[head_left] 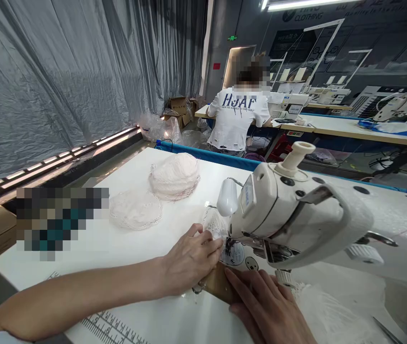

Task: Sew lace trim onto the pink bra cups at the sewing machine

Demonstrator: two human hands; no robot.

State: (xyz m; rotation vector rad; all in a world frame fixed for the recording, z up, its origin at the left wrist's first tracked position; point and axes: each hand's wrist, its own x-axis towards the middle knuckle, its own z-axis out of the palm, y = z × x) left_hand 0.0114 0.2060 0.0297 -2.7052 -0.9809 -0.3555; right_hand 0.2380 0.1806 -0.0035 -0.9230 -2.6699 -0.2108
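Observation:
My left hand [191, 260] lies on the white table just left of the sewing machine's needle, fingers curled down onto a piece of white lace [213, 223] under the presser foot. My right hand [264, 306] rests with fingers stretched flat on a brown cardboard piece [218, 284] in front of the needle. The white sewing machine [289, 210] looms over both hands, its head pointing left. Lace trails out to the right of the machine [318, 310].
Two stacks of white lace pieces [174, 177] [135, 209] sit further back on the table [124, 253]. A ruler strip [113, 327] marks the near edge. A person in a white T-shirt [237, 119] sits with their back turned at another sewing table. Cardboard boxes [178, 107] stand by the plastic curtain.

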